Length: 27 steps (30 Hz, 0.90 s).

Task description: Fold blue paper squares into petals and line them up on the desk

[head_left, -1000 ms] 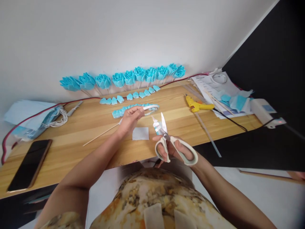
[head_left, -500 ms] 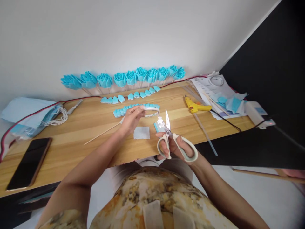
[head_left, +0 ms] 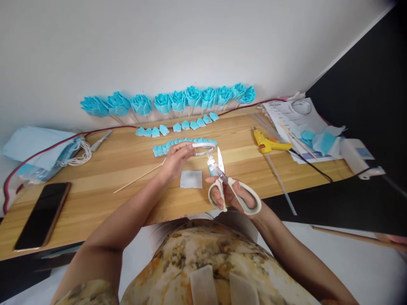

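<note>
My left hand (head_left: 174, 160) pinches a white roll of tape (head_left: 203, 148) and holds it just above the wooden table (head_left: 104, 178). My right hand (head_left: 235, 195) grips white-handled scissors (head_left: 229, 186) with the blades pointing away from me. A small blue-and-white piece (head_left: 211, 165) sits at the blades, beside the tape's loose end. A white square of paper (head_left: 191, 179) lies on the table between my hands. A thin wooden stick (head_left: 138, 178) lies under my left hand.
Blue paper flowers (head_left: 171, 101) lean on the wall, with two rows of blue folded petals (head_left: 178, 127) in front. A yellow glue gun (head_left: 270, 144) and papers (head_left: 305, 123) lie right. A phone (head_left: 43, 214) and bagged masks (head_left: 44, 156) lie left.
Both hands have stayed almost in place. The scissors drew slightly closer to the tape roll, and the view shifted a little.
</note>
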Each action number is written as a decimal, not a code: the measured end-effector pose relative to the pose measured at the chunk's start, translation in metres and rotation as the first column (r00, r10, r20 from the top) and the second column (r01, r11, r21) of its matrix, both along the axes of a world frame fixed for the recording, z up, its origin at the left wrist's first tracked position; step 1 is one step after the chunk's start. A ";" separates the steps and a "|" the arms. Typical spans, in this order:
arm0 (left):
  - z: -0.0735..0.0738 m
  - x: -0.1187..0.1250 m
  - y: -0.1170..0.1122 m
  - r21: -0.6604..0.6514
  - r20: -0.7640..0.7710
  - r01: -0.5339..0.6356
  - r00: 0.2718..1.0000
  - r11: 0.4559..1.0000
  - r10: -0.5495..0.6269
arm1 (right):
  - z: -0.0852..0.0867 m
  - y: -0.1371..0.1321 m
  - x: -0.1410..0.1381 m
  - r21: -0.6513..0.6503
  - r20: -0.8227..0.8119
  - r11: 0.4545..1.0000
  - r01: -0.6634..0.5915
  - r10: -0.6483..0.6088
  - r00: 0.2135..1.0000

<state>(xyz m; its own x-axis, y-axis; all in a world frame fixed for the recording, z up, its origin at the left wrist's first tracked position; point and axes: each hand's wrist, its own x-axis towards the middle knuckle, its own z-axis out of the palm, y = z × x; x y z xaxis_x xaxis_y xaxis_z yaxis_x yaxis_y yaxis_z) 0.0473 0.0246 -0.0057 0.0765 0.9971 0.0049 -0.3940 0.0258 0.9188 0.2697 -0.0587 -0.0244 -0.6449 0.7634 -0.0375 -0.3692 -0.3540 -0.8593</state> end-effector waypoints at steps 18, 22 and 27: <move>0.005 0.002 -0.003 0.006 -0.041 -0.029 0.999 1.000 0.029 | 0.006 0.001 -0.004 0.053 0.012 0.998 -0.040 0.040 0.999; 0.003 0.003 -0.002 -0.020 -0.032 -0.035 0.999 0.999 0.034 | 0.004 0.004 -0.004 0.042 0.019 0.998 -0.046 0.046 0.999; 0.001 0.003 -0.001 -0.011 -0.040 -0.034 0.999 0.999 0.034 | 0.000 0.007 -0.004 0.033 0.000 0.998 -0.047 0.047 0.999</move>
<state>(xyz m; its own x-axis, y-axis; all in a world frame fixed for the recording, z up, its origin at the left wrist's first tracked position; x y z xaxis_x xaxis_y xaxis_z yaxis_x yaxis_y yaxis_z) 0.0500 0.0238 -0.0044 0.0427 0.9990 -0.0092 -0.3579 0.0239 0.9334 0.2655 -0.0517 -0.0243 -0.6804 0.7328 -0.0117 -0.3536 -0.3422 -0.8706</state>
